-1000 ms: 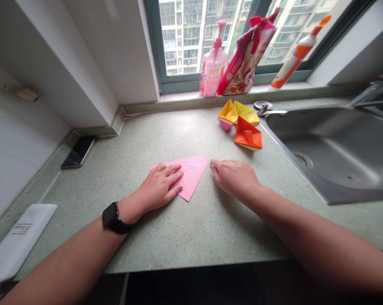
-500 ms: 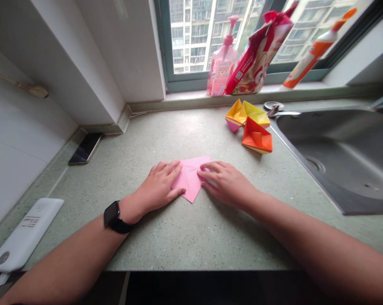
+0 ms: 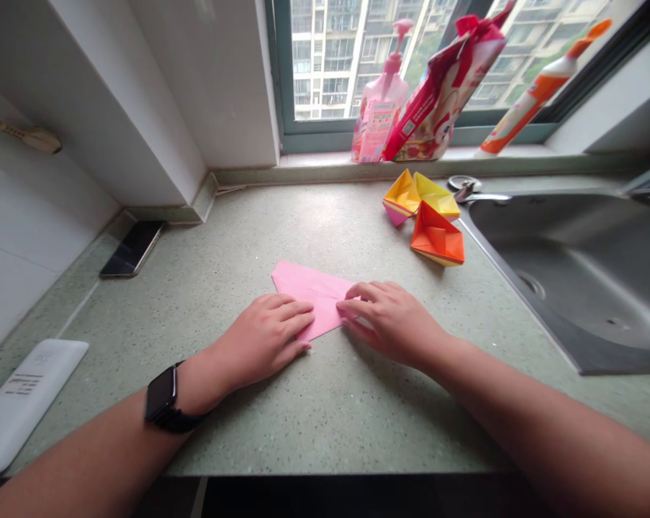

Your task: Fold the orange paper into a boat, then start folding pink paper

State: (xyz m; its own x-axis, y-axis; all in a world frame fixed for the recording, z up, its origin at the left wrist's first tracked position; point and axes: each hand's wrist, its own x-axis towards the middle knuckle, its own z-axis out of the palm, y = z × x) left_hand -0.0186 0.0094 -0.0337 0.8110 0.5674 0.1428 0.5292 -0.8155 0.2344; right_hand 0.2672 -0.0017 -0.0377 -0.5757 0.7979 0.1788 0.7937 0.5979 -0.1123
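A folded sheet of pink paper (image 3: pixel 317 284) lies on the counter between my two hands. My left hand (image 3: pixel 273 324) rests flat on its lower left part, fingers stretched out and thumb near the lower edge; a black watch (image 3: pixel 163 397) is on that wrist. At the paper's right end, my right hand (image 3: pixel 384 313) has its curved fingers and thumb closed about the corner, which they partly hide. Behind that hand stand folded paper pieces: an orange one (image 3: pixel 438 234), a yellow-orange one (image 3: pixel 403 193) and a yellow one (image 3: pixel 438 194).
A metal sink (image 3: pixel 584 266) is set into the counter (image 3: pixel 249 237) at right. A phone (image 3: pixel 132 248) and a white power bank (image 3: pixel 27 403) lie at left. A pink pump bottle (image 3: pixel 378 119), a red bag (image 3: pixel 446 93) and an orange-white bottle (image 3: pixel 540 93) stand by the window.
My right hand has come from beside the paper onto its right end. The pink paper has turned on the counter, its lower point no longer facing me. My left hand has shifted slightly nearer.
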